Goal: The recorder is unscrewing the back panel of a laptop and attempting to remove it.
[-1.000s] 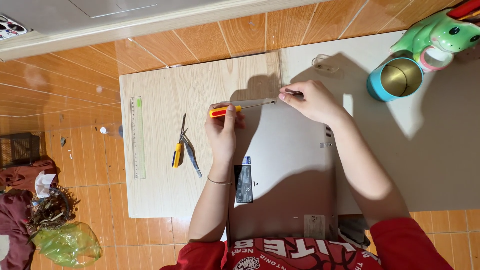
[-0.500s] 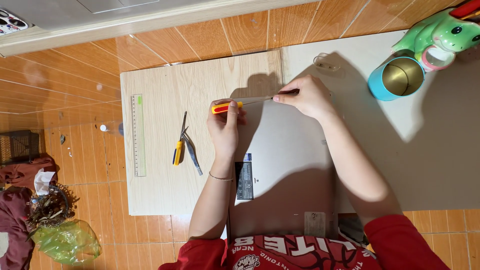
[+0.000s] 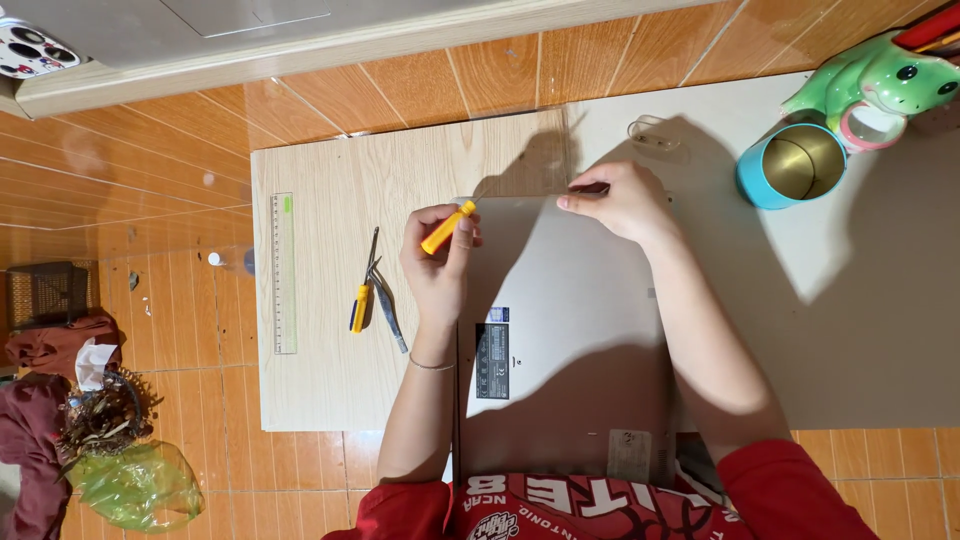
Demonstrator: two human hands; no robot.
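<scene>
A grey laptop lies bottom up on a light wooden board. My left hand grips a yellow-handled screwdriver, tilted, its thin tip pointing towards the laptop's far left corner. My right hand rests on the laptop's far edge, with fingers pinched on a small dark thing that I cannot make out.
A small yellow screwdriver and tweezers lie left of my left hand. A clear ruler runs along the board's left side. A blue cup and a green frog figure stand far right. Tiled floor with cloths lies left.
My left hand has tilted the screwdriver from lying level along the laptop's far edge to pointing up and right. My right hand has shifted slightly left along that edge.
</scene>
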